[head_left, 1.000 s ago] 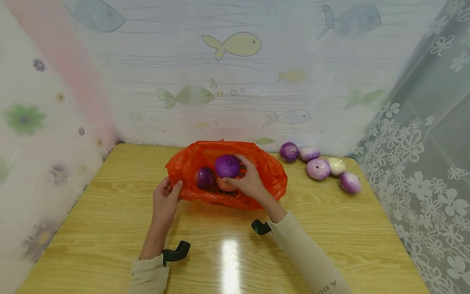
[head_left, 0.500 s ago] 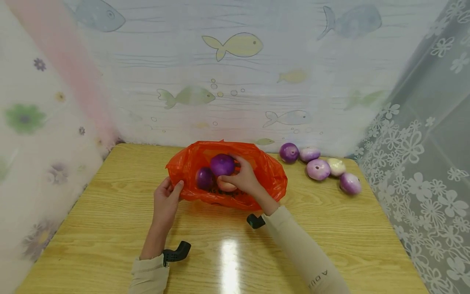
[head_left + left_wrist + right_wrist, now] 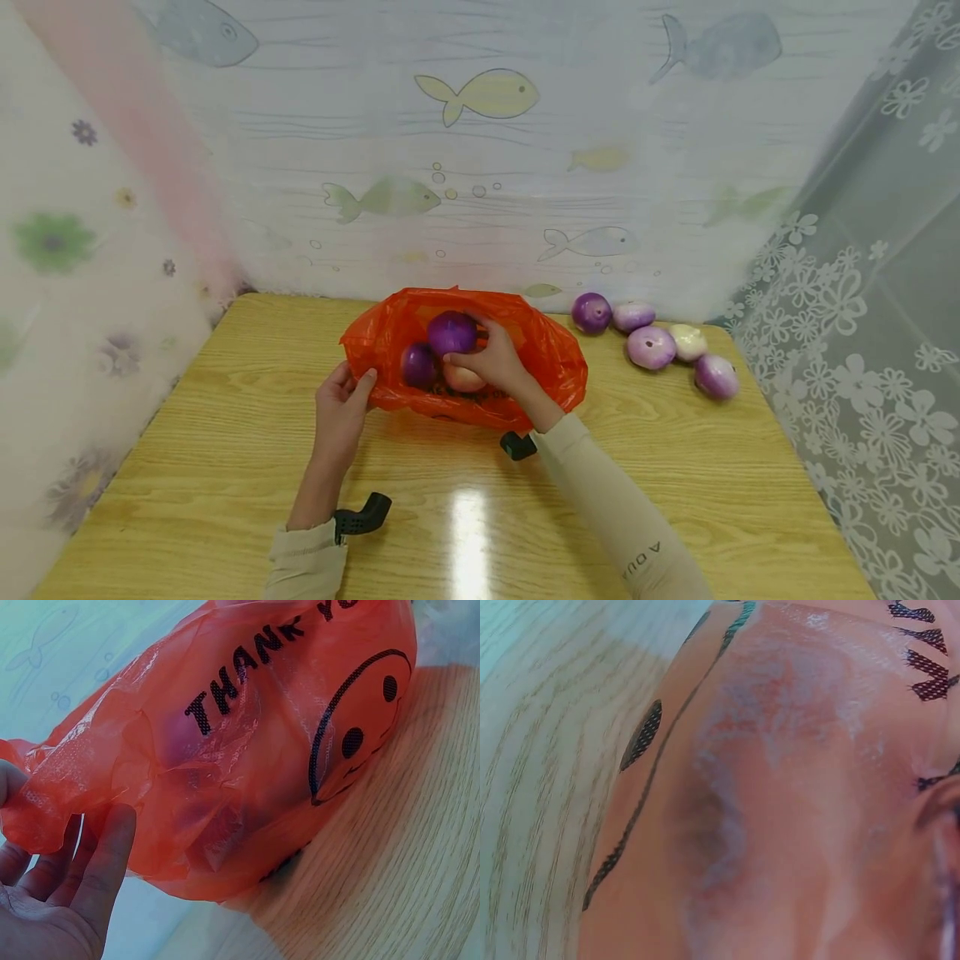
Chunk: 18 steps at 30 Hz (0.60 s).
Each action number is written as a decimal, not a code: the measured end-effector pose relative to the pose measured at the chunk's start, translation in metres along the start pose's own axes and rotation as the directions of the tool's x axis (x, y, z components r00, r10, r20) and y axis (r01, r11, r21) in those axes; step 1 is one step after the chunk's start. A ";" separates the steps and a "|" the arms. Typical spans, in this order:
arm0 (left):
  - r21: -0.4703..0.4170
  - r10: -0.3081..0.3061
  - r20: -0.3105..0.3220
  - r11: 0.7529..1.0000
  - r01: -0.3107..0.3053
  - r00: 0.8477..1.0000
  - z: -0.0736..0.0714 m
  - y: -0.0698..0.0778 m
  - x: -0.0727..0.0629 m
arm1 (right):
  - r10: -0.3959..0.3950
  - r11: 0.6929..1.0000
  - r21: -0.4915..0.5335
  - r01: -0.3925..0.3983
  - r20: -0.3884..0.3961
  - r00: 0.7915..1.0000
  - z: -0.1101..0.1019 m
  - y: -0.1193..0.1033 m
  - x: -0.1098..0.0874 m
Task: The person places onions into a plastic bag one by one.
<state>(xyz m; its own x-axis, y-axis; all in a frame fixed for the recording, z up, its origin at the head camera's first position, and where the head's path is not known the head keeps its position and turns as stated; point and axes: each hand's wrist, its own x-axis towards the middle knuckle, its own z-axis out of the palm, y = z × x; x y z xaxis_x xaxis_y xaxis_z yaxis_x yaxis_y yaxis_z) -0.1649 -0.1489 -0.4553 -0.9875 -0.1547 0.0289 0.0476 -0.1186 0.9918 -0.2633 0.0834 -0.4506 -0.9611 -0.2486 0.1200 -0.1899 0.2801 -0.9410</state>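
A red plastic bag [image 3: 551,342] lies on the table with its mouth wide apart. My left hand [image 3: 341,412] pinches the bag's left rim between thumb and fingers; the left wrist view shows the film in that hand [image 3: 71,892]. Inside the bag's mouth, my right hand [image 3: 498,362] grips a purple onion [image 3: 452,333]. Beside it in the bag sit another purple onion [image 3: 420,365] and a paler, pinkish onion-like thing [image 3: 463,380], partly covered by my right thumb. In the right wrist view, the bag's printed film [image 3: 795,787] fills most of the picture.
Several onions, one a deep purple onion [image 3: 592,313] and one a whitish onion [image 3: 688,342], lie at the back right of the wooden table [image 3: 247,450]. A fish-patterned curtain [image 3: 480,208] hangs along the back edge.
My right hand has shifted slightly left within the bag, carrying the purple onion with it, closer to the other purple onion. The left hand stays on the rim.
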 end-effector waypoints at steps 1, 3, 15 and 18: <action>0.001 -0.002 -0.001 1.000 0.002 1.000 0.000 0.000 0.000 | -0.004 1.000 -0.001 0.004 -0.002 1.000 0.000 0.000 0.000; 0.004 -0.009 -0.001 1.000 0.009 1.000 0.000 0.001 0.000 | -0.008 1.000 0.002 0.008 -0.006 1.000 0.000 0.000 0.001; -0.011 -0.006 -0.013 1.000 0.006 1.000 0.000 0.001 0.001 | 0.005 0.994 0.107 -0.008 0.026 1.000 -0.002 0.000 -0.004; -0.011 0.003 -0.016 1.000 -0.003 1.000 -0.001 0.001 0.001 | 0.013 0.995 0.103 -0.017 0.036 0.999 -0.004 -0.003 -0.009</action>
<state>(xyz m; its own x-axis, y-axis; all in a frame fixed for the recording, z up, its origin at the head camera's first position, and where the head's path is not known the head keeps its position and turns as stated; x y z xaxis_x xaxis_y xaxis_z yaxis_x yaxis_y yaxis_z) -0.1661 -0.1498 -0.4545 -0.9848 -0.1709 0.0299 0.0524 -0.1287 0.9903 -0.2551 0.0887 -0.4474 -0.9558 -0.2780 0.0960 -0.1519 0.1871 -0.9705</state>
